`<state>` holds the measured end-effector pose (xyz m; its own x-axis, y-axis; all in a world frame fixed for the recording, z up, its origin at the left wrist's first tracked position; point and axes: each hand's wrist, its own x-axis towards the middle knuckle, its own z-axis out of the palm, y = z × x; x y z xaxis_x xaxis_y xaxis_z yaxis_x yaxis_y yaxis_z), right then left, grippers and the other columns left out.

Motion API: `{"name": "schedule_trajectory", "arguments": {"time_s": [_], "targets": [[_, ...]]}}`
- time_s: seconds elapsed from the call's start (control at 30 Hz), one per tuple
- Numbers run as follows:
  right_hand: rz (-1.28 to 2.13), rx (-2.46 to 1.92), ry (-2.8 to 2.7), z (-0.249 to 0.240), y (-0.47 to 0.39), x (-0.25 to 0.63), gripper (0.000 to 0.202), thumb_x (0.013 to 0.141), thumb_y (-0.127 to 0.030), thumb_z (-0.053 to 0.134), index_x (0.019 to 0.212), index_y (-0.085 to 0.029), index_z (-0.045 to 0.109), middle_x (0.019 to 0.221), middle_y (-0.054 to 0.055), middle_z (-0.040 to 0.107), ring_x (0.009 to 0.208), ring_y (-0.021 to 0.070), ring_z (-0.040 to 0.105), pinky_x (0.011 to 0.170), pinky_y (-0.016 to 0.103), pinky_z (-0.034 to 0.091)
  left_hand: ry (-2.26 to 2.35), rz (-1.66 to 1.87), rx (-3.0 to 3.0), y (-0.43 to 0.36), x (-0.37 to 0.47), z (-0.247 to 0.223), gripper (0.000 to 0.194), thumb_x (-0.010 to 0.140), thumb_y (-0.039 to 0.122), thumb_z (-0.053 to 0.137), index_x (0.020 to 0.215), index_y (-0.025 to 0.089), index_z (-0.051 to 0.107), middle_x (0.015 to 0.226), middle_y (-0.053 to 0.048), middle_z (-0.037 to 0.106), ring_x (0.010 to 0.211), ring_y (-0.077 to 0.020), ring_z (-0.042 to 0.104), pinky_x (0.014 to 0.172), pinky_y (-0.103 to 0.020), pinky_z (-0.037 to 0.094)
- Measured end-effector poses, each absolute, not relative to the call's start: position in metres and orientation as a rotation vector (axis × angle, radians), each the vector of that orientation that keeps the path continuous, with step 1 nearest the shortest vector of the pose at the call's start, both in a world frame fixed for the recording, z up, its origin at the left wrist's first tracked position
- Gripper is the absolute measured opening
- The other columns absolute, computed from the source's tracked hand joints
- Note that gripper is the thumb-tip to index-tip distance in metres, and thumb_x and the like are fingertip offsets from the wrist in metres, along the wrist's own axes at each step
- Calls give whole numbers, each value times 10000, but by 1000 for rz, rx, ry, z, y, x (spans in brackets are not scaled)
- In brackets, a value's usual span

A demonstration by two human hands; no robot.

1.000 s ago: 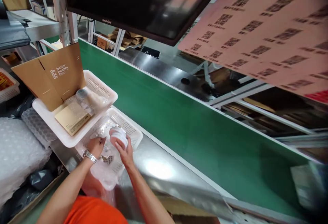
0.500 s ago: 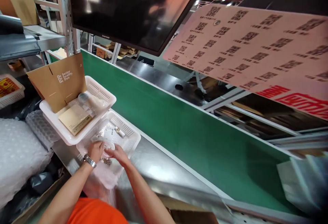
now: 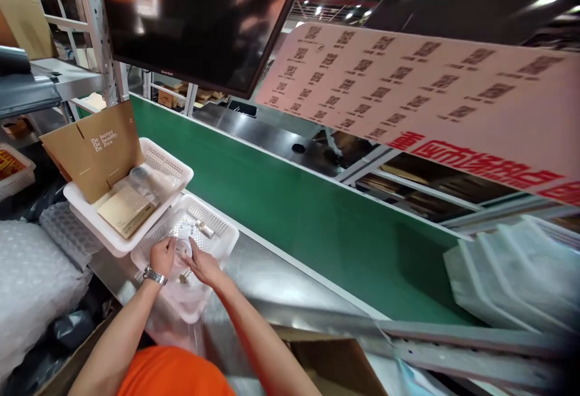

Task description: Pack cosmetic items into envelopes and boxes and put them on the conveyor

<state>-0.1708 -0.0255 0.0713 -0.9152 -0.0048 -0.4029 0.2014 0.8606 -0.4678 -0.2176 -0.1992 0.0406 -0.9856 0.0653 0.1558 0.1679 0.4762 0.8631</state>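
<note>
Both hands are over the nearer white basket (image 3: 229,242). My left hand (image 3: 162,257), with a metal watch at the wrist, grips the left edge of a small clear round item (image 3: 183,247). From the right, my right hand (image 3: 203,265) holds the same item between thumb and fingers. Beyond the hands a small bottle (image 3: 205,229) lies in the basket near a white printed label. A small brownish piece (image 3: 183,277) is below the hands. Up and to the left, another white basket (image 3: 120,245) holds an upright open brown carton (image 3: 97,151), a flat tan box (image 3: 125,210) and clear wrap.
A green conveyor belt (image 3: 290,203) runs diagonally behind the metal table (image 3: 272,281). Stacked pale baskets (image 3: 512,275) stand at right. Bubble wrap (image 3: 38,281) fills the left side. A monitor (image 3: 194,22) and a pink code board (image 3: 408,88) hang above. An open cardboard box (image 3: 335,363) is below.
The view has shifted to the right, so most things appear farther left and the stacked baskets show more fully. Both hands still hold the round item, now tilted differently.
</note>
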Motion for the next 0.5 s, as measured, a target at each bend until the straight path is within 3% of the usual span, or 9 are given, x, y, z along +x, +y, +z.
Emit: {"name": "schedule_trajectory", "arguments": {"time_s": [0.1, 0.27, 0.37, 0.43, 0.5], "targets": [[-700, 123, 2739, 82, -26, -163, 696, 1124, -454, 393, 1757, -204, 247, 1475, 237, 641, 1206, 338, 715, 977, 420, 527, -2575, -1547, -272, -194, -219, 57, 492, 1031, 502, 484, 794, 197, 788, 792, -117, 812, 716, -215, 710, 730, -320, 504], [-1070, 212, 3035, 94, -20, -134, 755, 1065, -459, 520, 1731, -232, 247, 1420, 175, 656, 1043, 277, 724, 936, 450, 591, -2489, -1592, -341, -179, -214, 97, 433, 1032, 470, 525, 825, 207, 801, 794, -79, 817, 715, -188, 708, 724, -287, 512], [-1072, 3, 3266, 103, -21, -111, 806, 931, -429, 713, 1646, -224, 405, 1402, 181, 660, 1119, 304, 692, 950, 468, 612, -2443, -1655, -455, -159, -200, 125, 414, 1040, 449, 536, 839, 209, 808, 811, -65, 828, 729, -179, 727, 742, -277, 541], [-944, 25, 3409, 111, -22, -96, 657, 871, -333, 749, 1493, -208, 580, 1314, 170, 700, 1165, 318, 670, 948, 443, 612, -2396, -1708, -638, -140, -183, 143, 376, 1044, 415, 545, 890, 218, 825, 881, -66, 851, 795, -184, 763, 792, -280, 574], [-852, 227, 3529, 122, -17, -82, 450, 890, -260, 701, 1336, -200, 683, 1213, 151, 735, 1107, 288, 681, 886, 374, 605, -2325, -1747, -851, -119, -162, 160, 344, 1049, 386, 551, 955, 225, 841, 951, -73, 865, 857, -190, 785, 848, -292, 600]]}}
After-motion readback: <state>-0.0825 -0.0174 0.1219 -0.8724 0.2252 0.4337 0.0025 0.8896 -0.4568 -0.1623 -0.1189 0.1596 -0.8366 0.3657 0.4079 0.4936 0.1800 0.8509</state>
